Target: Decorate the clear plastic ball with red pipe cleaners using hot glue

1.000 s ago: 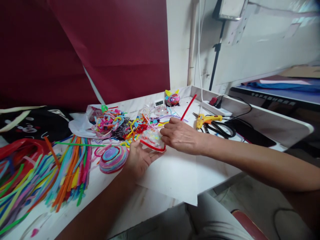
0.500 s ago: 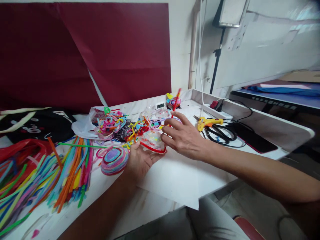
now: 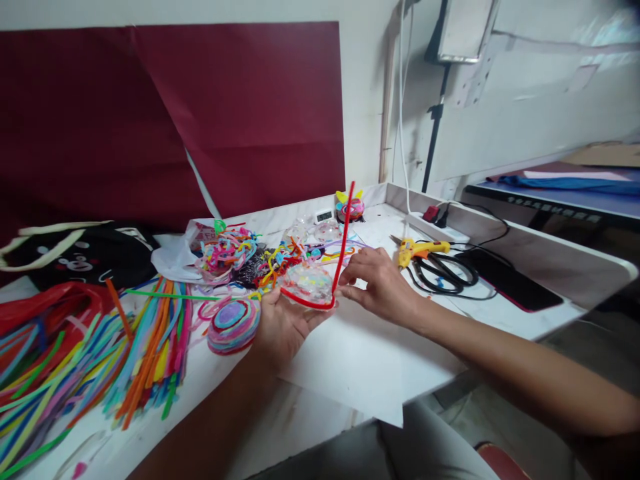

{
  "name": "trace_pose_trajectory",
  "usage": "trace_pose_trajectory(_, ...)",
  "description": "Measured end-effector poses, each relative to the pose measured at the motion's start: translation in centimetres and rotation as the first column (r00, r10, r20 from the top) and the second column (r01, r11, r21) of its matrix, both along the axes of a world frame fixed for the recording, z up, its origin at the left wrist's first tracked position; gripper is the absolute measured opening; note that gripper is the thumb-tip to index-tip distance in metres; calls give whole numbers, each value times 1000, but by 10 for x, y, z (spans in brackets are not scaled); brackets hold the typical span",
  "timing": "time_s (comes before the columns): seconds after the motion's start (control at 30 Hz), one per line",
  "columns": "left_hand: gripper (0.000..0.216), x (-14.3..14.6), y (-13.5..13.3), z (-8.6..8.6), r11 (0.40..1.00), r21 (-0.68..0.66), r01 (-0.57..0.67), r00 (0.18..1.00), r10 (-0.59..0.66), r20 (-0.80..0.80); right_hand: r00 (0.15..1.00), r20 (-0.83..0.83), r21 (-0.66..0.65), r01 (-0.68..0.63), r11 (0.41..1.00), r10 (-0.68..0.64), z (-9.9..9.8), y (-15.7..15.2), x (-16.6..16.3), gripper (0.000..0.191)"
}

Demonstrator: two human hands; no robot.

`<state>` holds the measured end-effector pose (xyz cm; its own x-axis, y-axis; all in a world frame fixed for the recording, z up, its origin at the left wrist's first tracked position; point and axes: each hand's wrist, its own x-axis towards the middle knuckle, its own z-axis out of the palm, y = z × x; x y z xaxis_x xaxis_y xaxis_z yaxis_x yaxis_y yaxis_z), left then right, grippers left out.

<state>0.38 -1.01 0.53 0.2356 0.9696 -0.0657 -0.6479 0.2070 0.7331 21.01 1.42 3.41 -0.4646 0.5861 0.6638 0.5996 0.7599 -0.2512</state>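
My left hand [image 3: 286, 327] cups a clear plastic dome-shaped piece [image 3: 307, 283] from below, its thumb on the near left rim. A red pipe cleaner [image 3: 344, 243] follows the front rim, bends sharply at the right corner and sticks up tall. At that bend, the thumb and curled fingers of my right hand [image 3: 374, 283] close against the pipe cleaner; the exact contact is partly hidden. Just left of my left hand lies a round coil [image 3: 233, 323] of pink, purple and blue pipe cleaners. White paper [image 3: 350, 373] lies beneath both hands.
Bundled pipe cleaners [image 3: 150, 353] spread at the left near a black bag [image 3: 80, 257]. Behind my hands is a pile of coloured scraps [image 3: 230, 253]. To the right are a yellow glue gun [image 3: 420, 250], black-handled scissors [image 3: 445, 273], a phone [image 3: 510, 280] and a power strip [image 3: 437, 227].
My right hand has slid down the upright part of the red pipe cleaner to the bend. That free length now stands in full view. The camera view has shifted slightly.
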Motion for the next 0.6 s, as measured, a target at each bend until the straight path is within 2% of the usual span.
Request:
trace_pose_trajectory(0.17,58,1,1,0,1000,-21,-16,999,15,-35,974,-210,-248,-140,959,88,0,1,-3,9)
trace_pose_trajectory(0.33,57,1,3,-3,998,-64,-26,999,23,-47,951,-301,-469,-218,856,77,-2,5,-2,5)
trace_pose_trajectory(0.43,56,1,3,-5,998,-55,-19,998,16,-54,943,-321,-524,-258,812,93,-1,8,0,8)
trace_pose_trajectory(0.6,54,1,3,-7,998,-59,-21,998,18,-54,936,-331,-530,-286,798,116,-1,8,1,8)
